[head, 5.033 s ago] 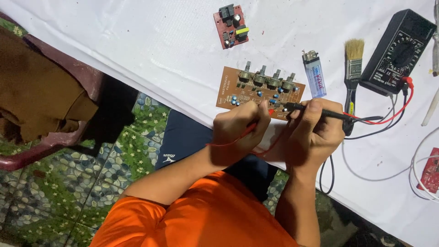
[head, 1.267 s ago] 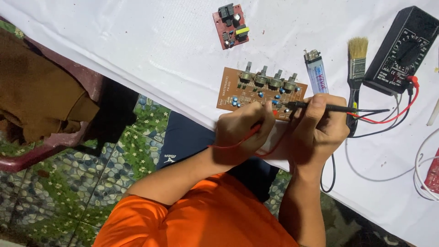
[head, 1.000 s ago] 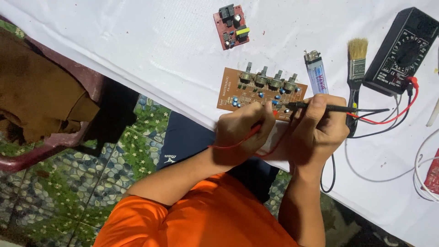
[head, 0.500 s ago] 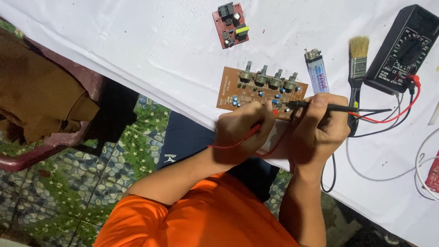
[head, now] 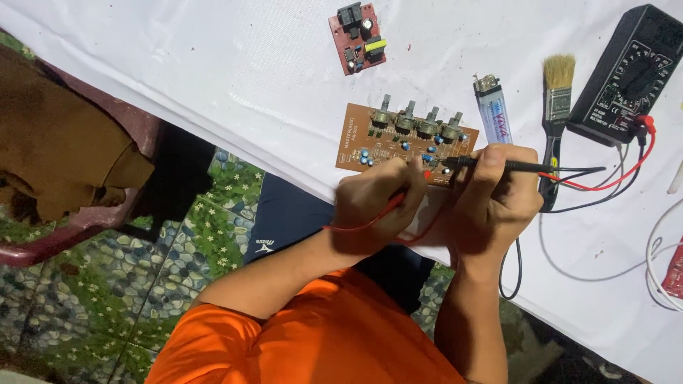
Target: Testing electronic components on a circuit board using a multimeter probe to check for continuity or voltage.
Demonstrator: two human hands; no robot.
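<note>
One brown circuit board (head: 398,142) lay near the front edge of the white table (head: 213,78), carrying a row of four knobbed potentiometers (head: 417,124) along its far side and several small blue capacitors nearer the person. Two probes met it at its near right corner. The left hand (head: 373,213) was curled closed around the red probe (head: 420,178), whose tip touched the board's near edge, and one thin red lead (head: 356,226) ran back over that hand's wrist. The right hand (head: 494,206) was closed on the black probe (head: 491,164), pinched under the thumb, with its tip resting on the board just beside the red one. Both hands sat at the table's edge, touching each other.

Just right of the board lay one lighter (head: 493,114), pale with a metal cap, and beside that one paintbrush (head: 556,107) with pale bristles and a black handle. Farther right sat one black multimeter (head: 626,75), tilted, with one red and one black cable (head: 612,178) running from it toward the right hand. One small red circuit board (head: 358,38) lay well apart at the far side of the table. One white wire (head: 658,263) looped at the right edge. The person wore an orange shirt (head: 313,334), and one dark red plastic chair (head: 85,220) stood to the left, draped with brown cloth (head: 64,142).
</note>
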